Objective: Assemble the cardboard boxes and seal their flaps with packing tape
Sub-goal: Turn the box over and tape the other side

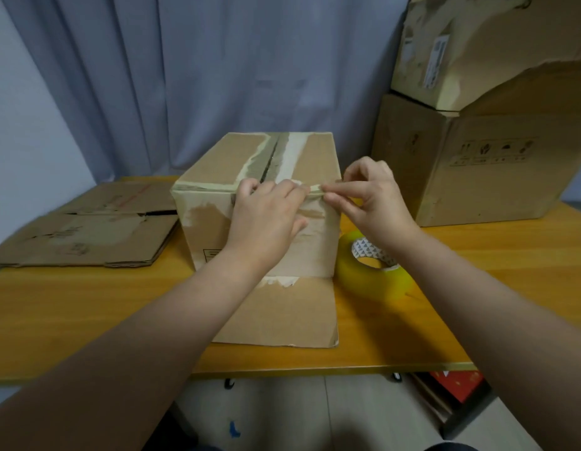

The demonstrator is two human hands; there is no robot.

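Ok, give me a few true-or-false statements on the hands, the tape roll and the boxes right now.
1. The left hand and right hand hold a tape strip at the near top edge of the box. True.
2. The tape roll sits on the box. False: it lies on the table, right of the box.
3. The flattened cardboard lies left of the box. True.
4. The near bottom flap is folded shut. False: it lies flat on the table.

Left hand (266, 216) curls palm-down; right hand (370, 196) pinches beside it.
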